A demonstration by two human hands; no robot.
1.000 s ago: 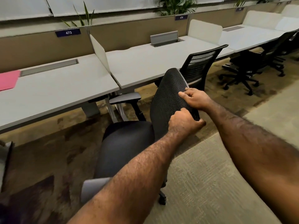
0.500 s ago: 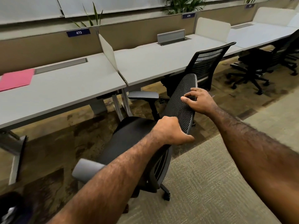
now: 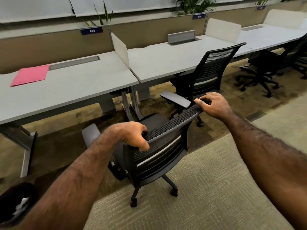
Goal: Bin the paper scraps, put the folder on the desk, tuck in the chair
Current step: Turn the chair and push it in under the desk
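A black mesh-backed office chair [image 3: 159, 153] on castors stands on the carpet in front of the grey desk [image 3: 69, 90], its seat facing the desk and its backrest toward me. My left hand [image 3: 131, 135] grips the left end of the backrest's top edge. My right hand [image 3: 212, 105] grips the right end of that edge. A pink folder [image 3: 30, 75] lies flat on the desk at the far left. At the bottom left a dark bin [image 3: 16, 206] holds white paper scraps [image 3: 20, 205].
A second black chair [image 3: 211, 72] is tucked at the neighbouring desk to the right, close to my chair's right armrest [image 3: 176, 100]. Desk legs [image 3: 131, 103] stand ahead of the seat. More chairs [image 3: 269, 67] stand far right. White dividers [image 3: 120, 48] split the desks.
The chair has swivelled so its backrest faces me and its seat points at the desk. Both hands stayed on the backrest's top edge and spread apart. The view has shifted, and the bin has come into sight.
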